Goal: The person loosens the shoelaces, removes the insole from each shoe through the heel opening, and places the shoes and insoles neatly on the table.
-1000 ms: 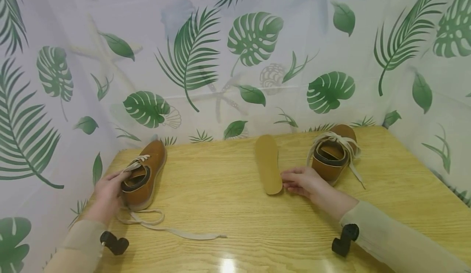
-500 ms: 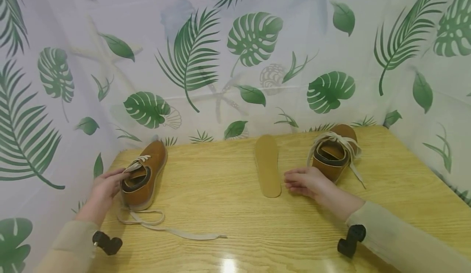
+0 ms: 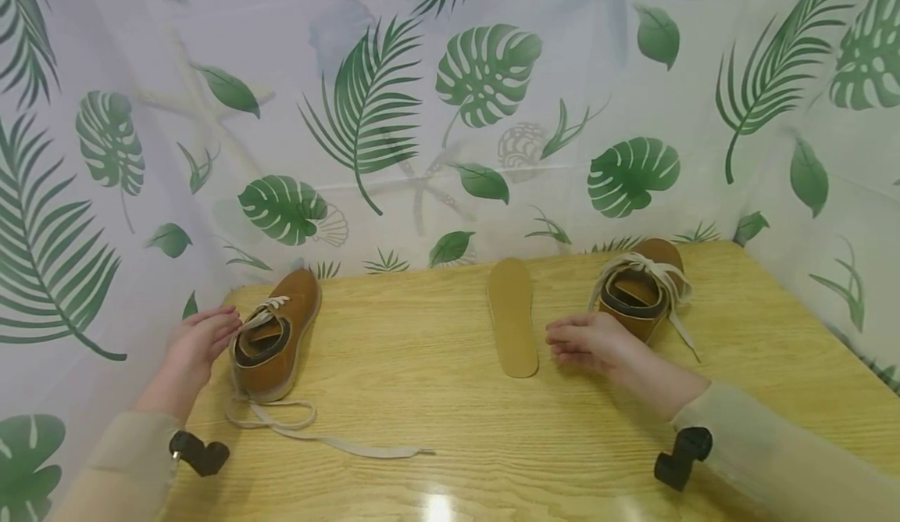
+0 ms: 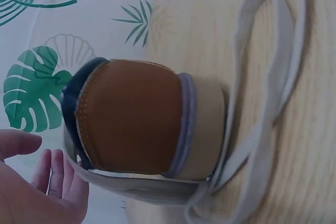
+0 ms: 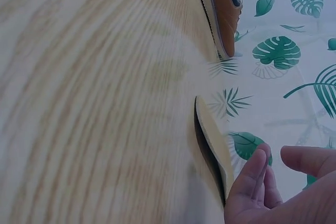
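On the left of the table lies a brown shoe [image 3: 270, 370] with its toe pointing away and its pale lace partly undone. My left hand [image 3: 193, 346] is just left of its opening, fingers loosely bent and holding nothing. In the left wrist view the shoe's heel [image 4: 131, 116] faces the camera, the lace running past the fingers. A tan insole [image 3: 512, 319] lies flat right of the middle. My right hand [image 3: 594, 342] hovers beside its heel end, fingers relaxed, thumb apart from them in the right wrist view. Close behind that hand stands a second brown shoe [image 3: 633, 323], its lace bow-tied.
The loose lace [image 3: 337, 445] of the left shoe trails across the wooden table [image 3: 422, 350] toward the front. A leaf-print cloth [image 3: 450, 139] hangs behind the table and along both sides. A small black device [image 3: 200, 453] is strapped to each sleeve.
My left hand has let go of the left shoe's lace area and moved leftward. My right hand has released the insole and drawn slightly right; the insole's heel end has settled onto the table.
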Demonstrator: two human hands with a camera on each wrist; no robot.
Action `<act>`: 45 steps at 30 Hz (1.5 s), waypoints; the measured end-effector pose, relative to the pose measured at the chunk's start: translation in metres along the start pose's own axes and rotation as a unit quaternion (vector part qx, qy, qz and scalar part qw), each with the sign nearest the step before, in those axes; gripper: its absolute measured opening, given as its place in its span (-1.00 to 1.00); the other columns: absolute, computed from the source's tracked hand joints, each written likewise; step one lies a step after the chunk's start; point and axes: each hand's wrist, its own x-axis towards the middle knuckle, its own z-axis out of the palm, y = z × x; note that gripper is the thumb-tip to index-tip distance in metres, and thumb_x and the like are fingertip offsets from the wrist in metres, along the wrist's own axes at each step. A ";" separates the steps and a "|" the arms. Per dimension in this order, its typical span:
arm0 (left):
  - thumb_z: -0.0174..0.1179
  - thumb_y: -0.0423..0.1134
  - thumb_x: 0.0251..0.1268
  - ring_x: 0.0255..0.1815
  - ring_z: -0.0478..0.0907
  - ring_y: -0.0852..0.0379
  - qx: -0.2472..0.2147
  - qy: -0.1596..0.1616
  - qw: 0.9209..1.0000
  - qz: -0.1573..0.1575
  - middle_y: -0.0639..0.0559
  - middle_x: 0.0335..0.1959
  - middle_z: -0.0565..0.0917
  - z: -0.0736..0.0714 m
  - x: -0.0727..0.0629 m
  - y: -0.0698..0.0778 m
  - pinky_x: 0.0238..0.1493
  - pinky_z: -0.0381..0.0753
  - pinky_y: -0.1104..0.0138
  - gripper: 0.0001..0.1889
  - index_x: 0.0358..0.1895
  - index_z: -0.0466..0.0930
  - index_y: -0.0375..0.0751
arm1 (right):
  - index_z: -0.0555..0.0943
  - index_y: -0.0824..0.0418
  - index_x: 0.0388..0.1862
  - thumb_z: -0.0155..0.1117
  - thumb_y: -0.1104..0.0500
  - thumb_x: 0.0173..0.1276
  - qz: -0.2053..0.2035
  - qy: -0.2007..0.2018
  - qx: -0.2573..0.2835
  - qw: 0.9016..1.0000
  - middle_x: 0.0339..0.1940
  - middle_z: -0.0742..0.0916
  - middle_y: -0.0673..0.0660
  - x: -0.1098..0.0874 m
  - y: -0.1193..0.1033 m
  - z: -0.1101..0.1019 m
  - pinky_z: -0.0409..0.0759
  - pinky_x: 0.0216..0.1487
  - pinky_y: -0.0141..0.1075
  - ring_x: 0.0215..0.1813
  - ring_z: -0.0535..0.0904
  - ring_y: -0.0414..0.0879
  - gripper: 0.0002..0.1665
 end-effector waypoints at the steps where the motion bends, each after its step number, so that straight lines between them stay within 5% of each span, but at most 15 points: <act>1: 0.04 -0.45 0.62 -0.32 0.71 0.50 0.000 -0.005 1.000 0.005 0.41 -0.43 0.73 0.000 0.000 0.002 -0.10 0.72 0.64 -0.54 -0.43 0.65 0.19 | 0.39 0.64 0.41 0.18 0.30 0.61 -0.002 -0.002 0.001 1.000 -0.33 0.81 -0.09 0.000 -0.001 -0.001 0.81 -0.17 -0.44 -0.30 0.75 -0.31 -0.45; 15: 0.04 -0.41 0.65 -0.26 0.74 0.43 -0.016 -0.041 0.999 0.019 0.32 -0.37 0.76 0.032 -0.001 0.018 -0.05 0.77 0.56 -0.63 -0.35 0.66 0.11 | 0.41 0.61 0.41 0.20 0.29 0.60 -0.024 -0.002 -0.022 0.999 -0.29 0.81 -0.14 -0.010 -0.015 -0.010 0.81 -0.11 -0.45 -0.25 0.76 -0.32 -0.45; 21: 0.01 -0.40 0.67 -0.24 0.74 0.42 -0.006 -0.067 0.997 0.029 0.32 -0.35 0.76 0.051 -0.001 0.017 -0.02 0.75 0.56 -0.61 -0.33 0.68 0.10 | 0.64 0.32 0.16 0.23 0.27 0.60 -0.021 -0.001 -0.016 1.000 -0.28 0.81 -0.13 -0.015 -0.023 -0.017 0.80 -0.14 -0.46 -0.24 0.76 -0.31 -0.75; 24: 0.00 -0.37 0.69 -0.15 0.73 0.42 0.009 -0.079 0.996 0.038 0.33 -0.26 0.74 0.060 -0.002 0.016 0.08 0.73 0.55 -0.79 0.04 0.67 -0.18 | 0.70 0.16 -0.03 0.24 0.28 0.60 -0.024 -0.004 -0.004 1.000 -0.28 0.82 -0.13 -0.017 -0.026 -0.022 0.79 -0.15 -0.46 -0.24 0.77 -0.31 -0.88; 27: -0.02 -0.31 0.72 -0.01 0.68 0.44 0.047 -0.093 0.993 0.049 0.35 -0.08 0.66 0.068 -0.005 0.015 0.22 0.67 0.54 -0.56 0.49 0.32 -0.44 | 0.71 0.11 -0.06 0.26 0.28 0.59 -0.023 -0.001 0.001 1.000 -0.27 0.83 -0.13 -0.019 -0.028 -0.026 0.79 -0.16 -0.46 -0.25 0.77 -0.31 -0.87; 29: -0.02 -0.28 0.73 0.05 0.66 0.45 0.070 -0.100 0.991 0.052 0.30 0.05 0.62 0.073 -0.007 0.013 0.31 0.63 0.52 -0.41 0.60 0.10 -0.55 | 0.71 0.14 -0.01 0.27 0.28 0.58 -0.023 0.003 0.001 1.000 -0.27 0.83 -0.13 -0.022 -0.029 -0.029 0.80 -0.16 -0.46 -0.24 0.78 -0.31 -0.87; 34: -0.04 -0.28 0.73 0.06 0.63 0.48 0.088 -0.123 0.987 0.045 -0.04 0.37 0.52 0.091 -0.008 0.008 0.56 0.50 0.34 -0.39 0.62 0.07 -0.56 | 0.72 0.10 -0.06 0.23 0.30 0.60 -0.034 0.004 0.002 0.999 -0.27 0.83 -0.13 -0.029 -0.034 -0.036 0.81 -0.14 -0.44 -0.22 0.79 -0.29 -0.84; 41: 0.06 -0.40 0.64 -0.15 0.71 0.37 0.008 -0.106 0.994 0.002 0.23 -0.20 0.70 0.121 -0.006 0.005 0.12 0.75 0.51 -0.40 0.60 0.14 -0.54 | 0.78 -0.03 -0.26 0.21 0.30 0.62 -0.033 0.010 0.015 0.999 -0.29 0.85 -0.14 -0.035 -0.042 -0.049 0.80 -0.18 -0.46 -0.25 0.78 -0.29 -0.68; 45: 0.02 -0.42 0.64 -0.14 0.71 0.37 0.000 -0.126 0.992 0.000 0.22 -0.17 0.68 0.132 -0.005 0.000 0.11 0.74 0.51 -0.44 0.57 0.16 -0.55 | 0.78 -0.04 -0.27 0.15 0.34 0.64 -0.041 0.007 0.024 0.999 -0.28 0.85 -0.14 -0.037 -0.043 -0.057 0.80 -0.17 -0.47 -0.25 0.78 -0.28 -0.62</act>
